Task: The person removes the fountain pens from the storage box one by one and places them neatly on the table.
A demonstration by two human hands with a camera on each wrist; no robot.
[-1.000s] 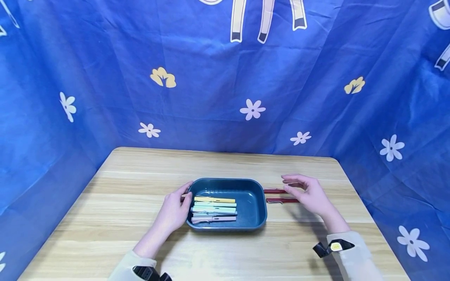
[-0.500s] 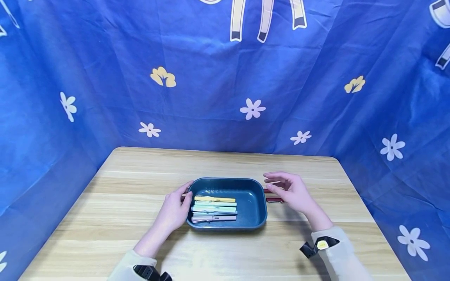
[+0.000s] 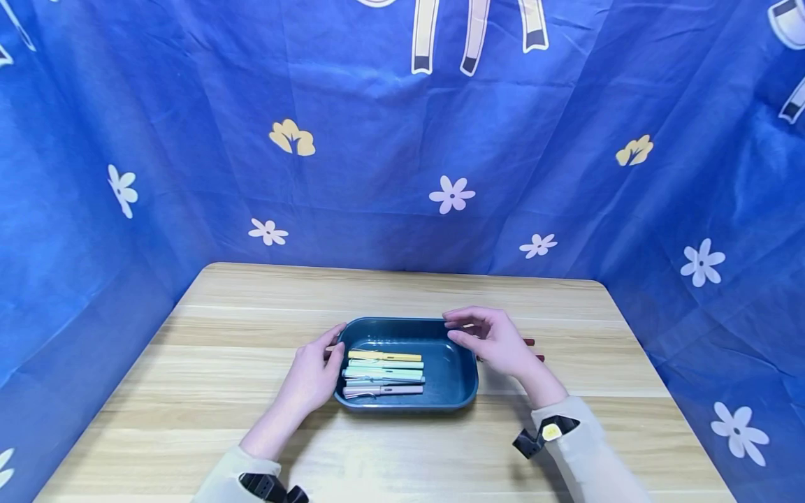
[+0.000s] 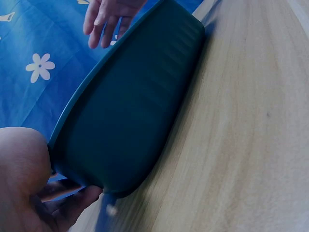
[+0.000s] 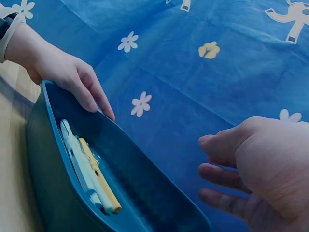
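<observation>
A dark teal rectangular tray (image 3: 443,404) stands on the table with several pens inside, lying side by side toward its left end. A yellow pen (image 3: 396,358) lies farthest back, pale green and blue pens (image 3: 386,373) in the middle, and a greyish lilac pen (image 3: 396,390) nearest the front. My left hand (image 3: 308,377) grips the tray's left end, thumb and fingers at the rim and end wall. My right hand (image 3: 497,342) hovers above the tray's right end, fingers apart and holding nothing. Under it two dark red pens (image 3: 539,358) lie on the table, mostly hidden.
The light wooden table (image 3: 402,461) has rounded back corners. A blue patterned cloth (image 3: 377,209) hangs behind it and along both sides. Dark cameras are strapped at both wrists, over pale sleeves (image 3: 591,447).
My right hand has moved left, from above the red pens to over the tray's right end. The left hand, tray and pens in it have stayed put.
</observation>
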